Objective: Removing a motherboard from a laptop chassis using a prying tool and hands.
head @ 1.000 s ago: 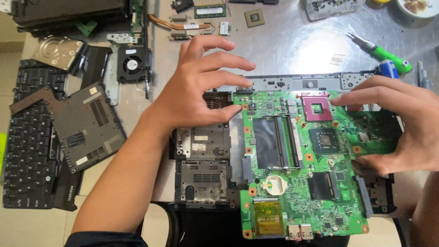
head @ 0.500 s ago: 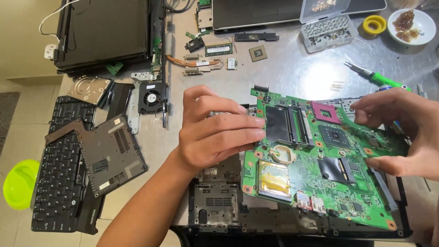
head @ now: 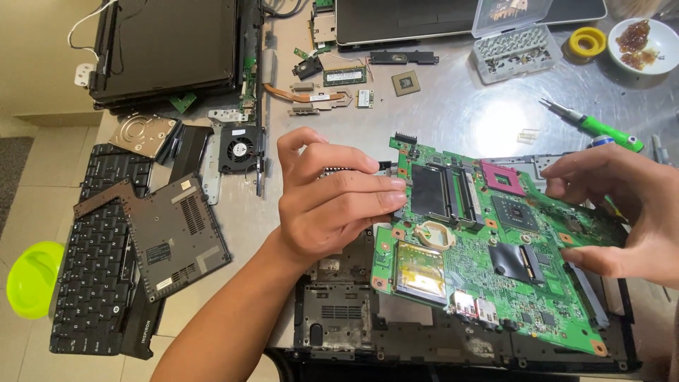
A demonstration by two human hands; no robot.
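A green laptop motherboard (head: 488, 247) is lifted and tilted above the black laptop base (head: 353, 318). My left hand (head: 332, 194) grips the board's left edge with its fingers curled over it. My right hand (head: 622, 205) holds the board's right edge between thumb and fingers. The board carries a pink processor socket (head: 502, 177), memory slots (head: 438, 191) and a round battery holder (head: 433, 233).
A keyboard (head: 92, 262) and a dark cover panel (head: 173, 233) lie at the left, by a green bowl (head: 32, 276). Behind are a fan (head: 240, 148), a hard drive (head: 145, 134), a laptop lid (head: 170, 49), small parts, a screw box (head: 516, 42) and a green screwdriver (head: 598, 127).
The motherboard has come up off the base and tilted, with both hands still on its edges. The view has shifted down and back, so more of the table's far side shows.
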